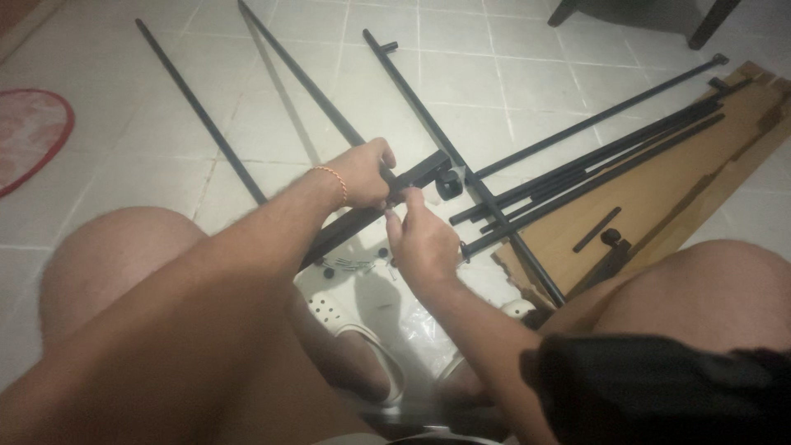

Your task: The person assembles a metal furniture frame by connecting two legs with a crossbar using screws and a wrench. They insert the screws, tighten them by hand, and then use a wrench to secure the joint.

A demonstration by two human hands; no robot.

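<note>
The left hand is clenched around a black bar above the tiled floor, the right hand apparently pinching something small at its castor end: keep the bar steady.

Home floor, flat-pack assembly spot.
White floor tiles, red mat, dark furniture leg, opened cardboard box with black rods.
</note>
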